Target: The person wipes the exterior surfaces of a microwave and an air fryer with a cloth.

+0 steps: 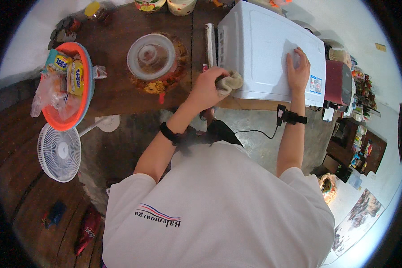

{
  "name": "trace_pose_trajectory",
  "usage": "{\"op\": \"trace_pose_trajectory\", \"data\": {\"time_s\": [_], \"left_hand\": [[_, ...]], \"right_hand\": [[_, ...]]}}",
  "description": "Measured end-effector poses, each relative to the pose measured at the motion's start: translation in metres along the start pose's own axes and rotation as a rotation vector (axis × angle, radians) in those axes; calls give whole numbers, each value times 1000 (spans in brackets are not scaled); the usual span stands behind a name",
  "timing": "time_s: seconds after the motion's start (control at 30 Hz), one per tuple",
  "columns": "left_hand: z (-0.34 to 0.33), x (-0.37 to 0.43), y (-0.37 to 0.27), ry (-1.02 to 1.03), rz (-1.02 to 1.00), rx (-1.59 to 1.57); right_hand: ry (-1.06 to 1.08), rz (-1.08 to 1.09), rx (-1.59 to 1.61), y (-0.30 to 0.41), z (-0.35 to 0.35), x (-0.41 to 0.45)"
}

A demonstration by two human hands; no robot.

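Observation:
A white box-shaped appliance [264, 47], its type not certain, stands on the wooden table near the front edge. Vent slots show on its left side, and a blue-and-white sticker [316, 84] is on its top. My left hand [209, 85] grips a crumpled beige cloth [229, 83] against the appliance's near left corner. My right hand [298, 70] lies on the appliance's top with nothing in it, fingers slightly spread. A black band is around each of my wrists.
Left on the table [110, 83] are a translucent domed cover [150, 56] and an orange basin [87, 77] of packaged snacks. Below the basin is a white fan [63, 150]. A dark red appliance [337, 82] stands right of the white one. A black cable [261, 131] hangs near my right wrist.

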State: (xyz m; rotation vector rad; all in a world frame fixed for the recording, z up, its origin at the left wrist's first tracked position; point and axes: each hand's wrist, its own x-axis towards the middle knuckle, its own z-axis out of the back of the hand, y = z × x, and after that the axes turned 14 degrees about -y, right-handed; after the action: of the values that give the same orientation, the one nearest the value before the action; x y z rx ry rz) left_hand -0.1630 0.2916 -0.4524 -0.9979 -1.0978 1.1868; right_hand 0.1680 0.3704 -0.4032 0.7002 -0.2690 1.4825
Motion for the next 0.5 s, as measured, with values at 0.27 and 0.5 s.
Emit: {"op": "trace_pose_trajectory", "data": {"time_s": [0.27,0.5], "left_hand": [[6,-5,-1,244,59,-19],[8,-20,24,321,115,-78]], "right_hand": [[-37,47,8,-5,-1,-1],[-38,44,-13,-8,-1,-2]]}}
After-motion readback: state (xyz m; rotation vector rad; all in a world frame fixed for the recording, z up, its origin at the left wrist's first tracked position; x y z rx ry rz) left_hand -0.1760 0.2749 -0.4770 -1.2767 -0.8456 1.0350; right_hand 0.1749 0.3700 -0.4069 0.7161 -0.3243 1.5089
